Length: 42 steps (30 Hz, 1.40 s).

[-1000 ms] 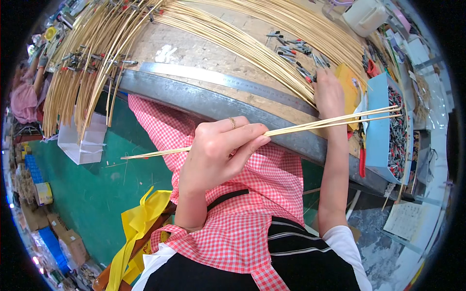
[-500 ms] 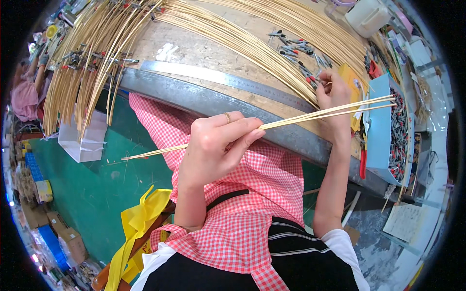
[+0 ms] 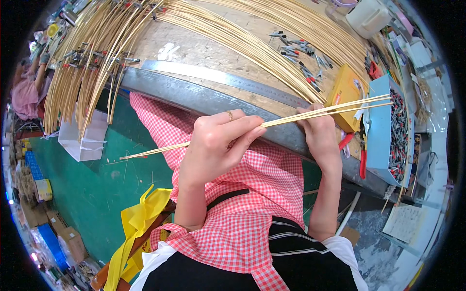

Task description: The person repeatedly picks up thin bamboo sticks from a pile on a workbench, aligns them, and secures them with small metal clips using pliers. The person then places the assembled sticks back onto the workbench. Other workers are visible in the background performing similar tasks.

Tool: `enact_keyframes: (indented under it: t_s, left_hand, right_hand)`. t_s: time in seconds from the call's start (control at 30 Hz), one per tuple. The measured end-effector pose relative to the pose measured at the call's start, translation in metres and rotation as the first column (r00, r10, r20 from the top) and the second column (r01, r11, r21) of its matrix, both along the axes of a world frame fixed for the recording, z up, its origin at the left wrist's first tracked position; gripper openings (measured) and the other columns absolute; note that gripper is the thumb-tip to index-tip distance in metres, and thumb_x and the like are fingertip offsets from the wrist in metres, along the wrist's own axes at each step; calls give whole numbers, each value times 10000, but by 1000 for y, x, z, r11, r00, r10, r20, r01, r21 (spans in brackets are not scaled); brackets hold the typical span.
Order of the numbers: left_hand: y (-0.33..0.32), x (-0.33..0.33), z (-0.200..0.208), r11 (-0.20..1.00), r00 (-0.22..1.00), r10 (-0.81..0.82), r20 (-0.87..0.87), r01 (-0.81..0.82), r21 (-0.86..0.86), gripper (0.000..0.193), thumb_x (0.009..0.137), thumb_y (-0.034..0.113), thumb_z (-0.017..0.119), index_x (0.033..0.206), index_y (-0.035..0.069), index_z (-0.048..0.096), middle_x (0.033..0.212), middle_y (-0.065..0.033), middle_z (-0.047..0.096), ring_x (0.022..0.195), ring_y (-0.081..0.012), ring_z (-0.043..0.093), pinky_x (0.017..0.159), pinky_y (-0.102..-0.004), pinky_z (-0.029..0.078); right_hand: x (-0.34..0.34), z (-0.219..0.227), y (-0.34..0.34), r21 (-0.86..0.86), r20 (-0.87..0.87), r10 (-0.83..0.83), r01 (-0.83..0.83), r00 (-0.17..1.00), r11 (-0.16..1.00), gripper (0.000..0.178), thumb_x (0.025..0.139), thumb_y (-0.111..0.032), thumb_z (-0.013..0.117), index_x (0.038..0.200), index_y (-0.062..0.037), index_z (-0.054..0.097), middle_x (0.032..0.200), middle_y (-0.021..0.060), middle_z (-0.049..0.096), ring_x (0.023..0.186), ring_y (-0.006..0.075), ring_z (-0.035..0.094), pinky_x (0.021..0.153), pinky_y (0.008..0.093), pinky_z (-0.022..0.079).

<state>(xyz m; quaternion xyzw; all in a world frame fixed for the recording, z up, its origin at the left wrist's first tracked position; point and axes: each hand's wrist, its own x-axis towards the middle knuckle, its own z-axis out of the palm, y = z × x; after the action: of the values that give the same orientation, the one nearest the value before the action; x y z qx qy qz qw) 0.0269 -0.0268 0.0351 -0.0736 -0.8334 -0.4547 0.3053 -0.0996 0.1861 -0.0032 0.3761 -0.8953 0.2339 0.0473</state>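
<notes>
My left hand, with a ring on one finger, pinches a few thin pale bamboo strips near their middle. They slant across in front of me, with one end low to the left and the other ends up by the blue box. My right hand has its fingers curled closed at the same strips, right of the left hand. Its fingertips are partly hidden. Past the right hand lie a long bundle of bamboo strips and a scatter of small dark clips with red bits.
A steel ruler lies along the metal table edge. On the right stand a yellow box and a blue box full of small clips. Clipped strips overhang at left above a white bin. Another person is far left.
My right hand has come down and left from beside the clips and bundle to the strips in my left hand. The yellow box now shows more fully. My left hand has barely moved.
</notes>
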Motion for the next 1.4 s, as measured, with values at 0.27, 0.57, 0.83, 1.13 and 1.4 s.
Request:
enact_keyframes:
  t_s: [0.27,0.57,0.83,1.13,1.4]
  left_hand:
    - [2,-1,0,1000,1000,8,-20,-9,-26,90,778,20,716,854,-19,685,597,-91,542,484,-182,518,451,-293,375]
    - [5,-3,-3,999,1000,6,-6,-6,-32,110,773,28,720,865,-19,680,616,-98,551,495,-201,531,461,-306,394]
    - [6,-4,-5,1000,1000,-11,-4,11,-29,113,769,24,718,868,-14,679,627,-101,561,520,-208,560,476,-305,419]
    - [7,-5,-5,999,1000,-29,-7,29,-25,98,770,19,715,858,-10,682,630,-95,575,519,-210,567,470,-311,423]
    - [5,-5,-8,965,962,-257,89,252,65,132,789,26,704,919,1,702,663,-86,621,545,-189,584,495,-298,439]
  right_hand:
    - [19,21,-2,-38,-16,-25,25,1000,999,189,814,18,605,1003,19,610,937,208,590,809,390,592,719,435,482]
    - [52,18,-18,-609,405,252,53,879,792,222,830,135,541,1032,94,624,934,149,641,579,129,568,525,236,472]
    - [61,17,-29,-660,340,273,22,900,751,126,832,128,564,951,122,604,806,124,623,552,125,564,499,242,458]
    - [64,17,-29,-608,265,204,-1,942,794,124,847,64,603,965,101,616,855,146,642,611,168,609,559,258,484]
    - [52,21,-14,-876,375,432,161,820,455,222,880,-105,665,1007,78,669,875,117,657,676,140,603,602,235,487]
